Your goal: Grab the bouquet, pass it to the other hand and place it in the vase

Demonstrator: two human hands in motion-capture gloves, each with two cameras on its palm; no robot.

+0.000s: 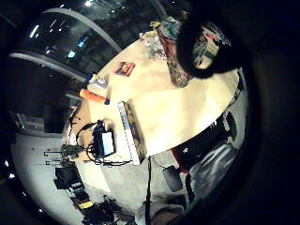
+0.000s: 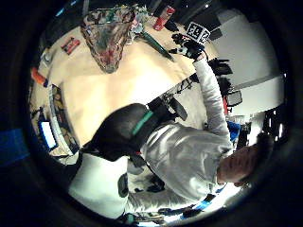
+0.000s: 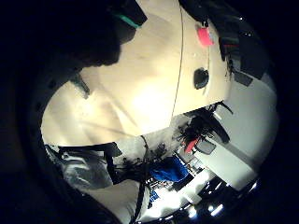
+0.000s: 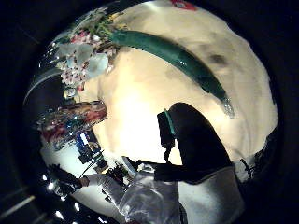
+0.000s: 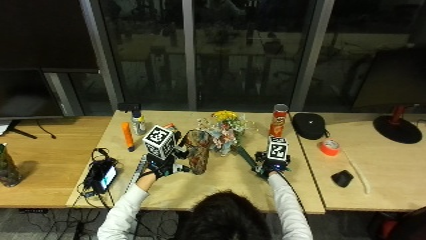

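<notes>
Left hand (image 5: 162, 167), at middle left, hovers by the vase (image 5: 198, 151); I cannot tell its fingers. Bouquet (image 5: 226, 132) lies on the bench (image 5: 219, 182), not picked up yet. Right hand (image 5: 269, 167) reaches near its stem; fingers unclear.

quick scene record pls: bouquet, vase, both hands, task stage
bouquet: lying on the table, blooms toward the windows, green stem wrap toward the person
vase: multicoloured vase, upright, left of the bouquet
left hand: left hand beside the vase; finger state unclear
right hand: right hand at the stem end; contact not confirmable
task stage: bouquet not yet lifted, vase holds nothing visible
</notes>
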